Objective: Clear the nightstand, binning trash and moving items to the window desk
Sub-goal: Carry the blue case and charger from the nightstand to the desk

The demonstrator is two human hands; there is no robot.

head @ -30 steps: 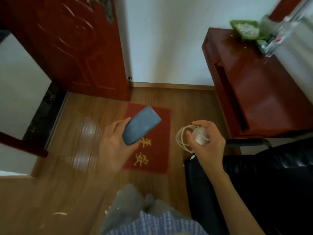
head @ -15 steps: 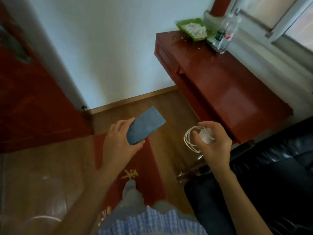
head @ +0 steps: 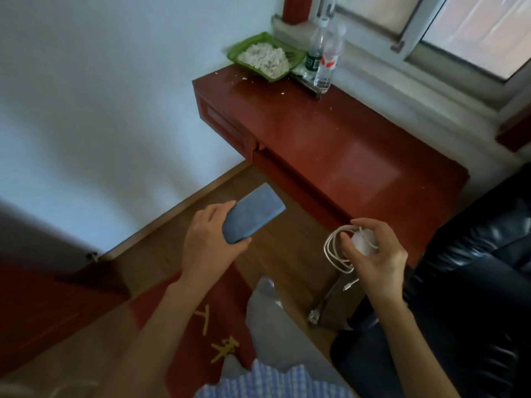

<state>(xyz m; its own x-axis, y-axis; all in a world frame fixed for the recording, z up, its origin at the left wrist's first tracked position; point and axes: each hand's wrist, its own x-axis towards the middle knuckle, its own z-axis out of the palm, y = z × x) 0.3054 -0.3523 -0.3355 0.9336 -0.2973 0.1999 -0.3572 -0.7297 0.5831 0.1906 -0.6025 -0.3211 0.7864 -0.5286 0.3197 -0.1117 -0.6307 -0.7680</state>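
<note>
My left hand point(head: 211, 248) grips the lower end of a flat blue-grey case point(head: 251, 218), which points up and to the right over the wooden floor. My right hand point(head: 376, 254) holds a white charger point(head: 362, 242) with its white cable point(head: 333, 251) looped to the left and a plug end dangling below. The red-brown window desk point(head: 359, 156) stands just beyond both hands, under the window. Its near right part is bare.
At the desk's far corner sit a green tray of white bits point(head: 265, 57) and two clear plastic bottles point(head: 326, 57). A black leather chair point(head: 474, 282) fills the right side. A red floor mat point(head: 207, 326) lies below, and a white wall is to the left.
The view has swung right and toward the desk, which is now larger and nearer. The red door has slid out of view. Both hands keep their hold on the case and the charger.
</note>
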